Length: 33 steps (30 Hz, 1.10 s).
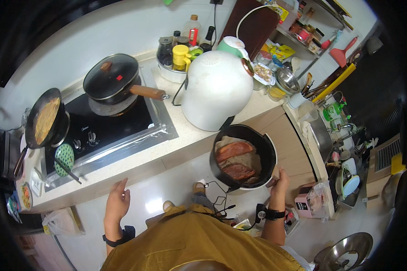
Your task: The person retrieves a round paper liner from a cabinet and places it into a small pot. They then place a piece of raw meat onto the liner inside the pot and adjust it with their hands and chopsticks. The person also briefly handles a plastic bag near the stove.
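Observation:
My right hand (pixel 278 182) is closed around the handle of an air fryer basket (pixel 265 154), black inside with a white front, held out over the floor. Two reddish-brown pieces of meat (pixel 234 151) lie on crumpled paper in it. Just beyond the basket, on the counter, stands the white rounded air fryer body (pixel 217 88). My left hand (pixel 118 200) hangs in the air before the counter, fingers apart, holding nothing. A lidded black pan (pixel 110 79) with a wooden handle sits on the rear burner. At the left, a tilted frying pan (pixel 49 118) contains yellowish food.
A green dotted plate (pixel 64 159) with chopsticks rests by the cooktop knobs. Behind the air fryer are a yellow pitcher (pixel 181 56) and bottles. Glass bowls (pixel 286 81) stand to its right, towards the sink (pixel 320 135). A pink box (pixel 305 202) is beside the right cabinet.

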Each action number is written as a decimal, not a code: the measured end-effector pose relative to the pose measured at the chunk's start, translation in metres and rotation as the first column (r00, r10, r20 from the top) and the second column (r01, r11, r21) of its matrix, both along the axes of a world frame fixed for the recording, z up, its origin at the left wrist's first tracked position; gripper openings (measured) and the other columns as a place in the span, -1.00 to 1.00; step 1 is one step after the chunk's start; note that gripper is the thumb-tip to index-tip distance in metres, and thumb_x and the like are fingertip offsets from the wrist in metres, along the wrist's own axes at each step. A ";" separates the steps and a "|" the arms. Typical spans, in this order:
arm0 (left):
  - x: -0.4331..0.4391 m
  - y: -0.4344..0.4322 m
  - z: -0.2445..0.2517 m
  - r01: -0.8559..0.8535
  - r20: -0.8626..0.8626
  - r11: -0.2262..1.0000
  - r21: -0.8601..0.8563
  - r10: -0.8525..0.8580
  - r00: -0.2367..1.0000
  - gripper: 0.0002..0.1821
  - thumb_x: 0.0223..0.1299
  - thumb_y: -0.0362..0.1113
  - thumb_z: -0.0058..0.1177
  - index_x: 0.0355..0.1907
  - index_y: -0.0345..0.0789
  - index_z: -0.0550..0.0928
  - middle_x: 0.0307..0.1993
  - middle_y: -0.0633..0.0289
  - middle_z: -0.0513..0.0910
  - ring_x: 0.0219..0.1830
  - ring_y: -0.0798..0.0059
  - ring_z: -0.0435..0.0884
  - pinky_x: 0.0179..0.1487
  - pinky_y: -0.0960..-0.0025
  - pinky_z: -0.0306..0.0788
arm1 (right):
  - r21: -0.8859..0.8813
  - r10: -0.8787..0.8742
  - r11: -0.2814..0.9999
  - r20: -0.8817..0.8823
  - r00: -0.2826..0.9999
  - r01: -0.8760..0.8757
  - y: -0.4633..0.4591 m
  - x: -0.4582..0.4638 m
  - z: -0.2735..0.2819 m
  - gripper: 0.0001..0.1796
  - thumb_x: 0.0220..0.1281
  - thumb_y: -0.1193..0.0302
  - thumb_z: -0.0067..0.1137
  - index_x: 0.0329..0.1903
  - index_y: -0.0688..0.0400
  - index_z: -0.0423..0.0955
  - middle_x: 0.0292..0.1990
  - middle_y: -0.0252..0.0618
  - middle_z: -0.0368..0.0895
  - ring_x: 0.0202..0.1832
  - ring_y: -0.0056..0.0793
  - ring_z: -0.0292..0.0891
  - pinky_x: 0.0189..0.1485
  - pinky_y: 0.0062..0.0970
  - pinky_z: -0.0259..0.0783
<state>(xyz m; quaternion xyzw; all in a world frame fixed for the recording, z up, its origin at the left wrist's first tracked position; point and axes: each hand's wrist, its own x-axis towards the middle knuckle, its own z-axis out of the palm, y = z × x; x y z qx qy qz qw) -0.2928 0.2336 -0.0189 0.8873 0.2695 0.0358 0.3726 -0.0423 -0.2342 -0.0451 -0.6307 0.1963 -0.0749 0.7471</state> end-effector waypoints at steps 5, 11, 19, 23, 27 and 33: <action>0.021 -0.016 0.000 -0.034 -0.003 0.999 -0.019 0.034 0.999 -0.55 0.21 -0.47 -0.03 0.19 -0.34 0.47 0.11 -0.15 0.49 -0.03 -0.02 0.58 -0.06 0.26 0.54 | 0.033 -0.072 0.997 0.049 0.996 0.070 -0.022 0.044 -0.002 -0.74 0.26 0.28 0.15 -0.48 0.16 0.45 -0.61 -0.38 0.41 -0.65 -0.55 0.35 -0.65 -0.58 0.23; 0.061 -0.055 0.008 -0.107 -0.075 0.994 -0.012 0.106 0.992 -0.55 0.21 -0.47 -0.04 0.19 -0.34 0.47 0.12 -0.16 0.48 -0.01 -0.04 0.57 -0.03 0.26 0.54 | 0.051 -0.020 0.999 0.060 0.998 0.017 -0.011 0.135 -0.011 -0.73 0.28 0.29 0.15 -0.49 0.14 0.42 -0.56 -0.41 0.38 -0.65 -0.49 0.36 -0.63 -0.53 0.29; 0.085 -0.102 0.012 -0.198 -0.032 0.973 0.121 0.203 0.979 -0.54 0.18 -0.54 -0.11 0.18 -0.38 0.47 0.09 -0.17 0.50 -0.03 0.03 0.59 0.02 0.26 0.50 | 0.100 0.245 0.962 0.083 0.966 -0.253 0.047 0.234 -0.034 -0.72 0.28 0.27 0.17 -0.45 0.17 0.44 -0.59 -0.42 0.35 -0.66 -0.57 0.29 -0.63 -0.54 0.25; 0.074 -0.122 0.014 -0.370 -0.056 0.929 0.027 0.371 0.927 -0.44 0.08 -0.65 -0.24 0.21 -0.41 0.43 0.06 -0.16 0.51 -0.11 0.11 0.62 0.00 0.26 0.50 | 0.191 0.375 0.913 -0.052 0.926 -0.359 0.083 0.257 -0.037 -0.74 0.30 0.28 0.14 -0.40 0.22 0.51 -0.55 -0.35 0.48 -0.61 -0.55 0.37 -0.59 -0.61 0.22; 0.070 -0.132 0.012 -0.417 -0.033 0.906 0.070 0.420 0.907 -0.37 -0.01 -0.71 -0.32 0.22 -0.40 0.42 0.03 -0.15 0.52 -0.17 0.16 0.62 0.00 0.27 0.49 | 0.084 0.437 0.894 0.057 0.897 -0.441 0.112 0.274 -0.038 -0.72 0.32 0.26 0.09 -0.37 0.22 0.53 -0.50 -0.33 0.56 -0.56 -0.58 0.39 -0.56 -0.63 0.20; 0.073 -0.137 0.011 -0.433 -0.052 0.898 0.082 0.437 0.898 -0.37 -0.02 -0.72 -0.32 0.20 -0.40 0.43 0.05 -0.11 0.51 -0.13 0.16 0.61 0.01 0.28 0.49 | -0.034 0.466 0.884 0.119 0.877 -0.465 0.165 0.301 -0.041 -0.63 0.35 0.23 0.05 -0.56 0.12 0.38 -0.65 -0.53 0.27 -0.67 -0.74 0.13 -0.67 -0.66 0.02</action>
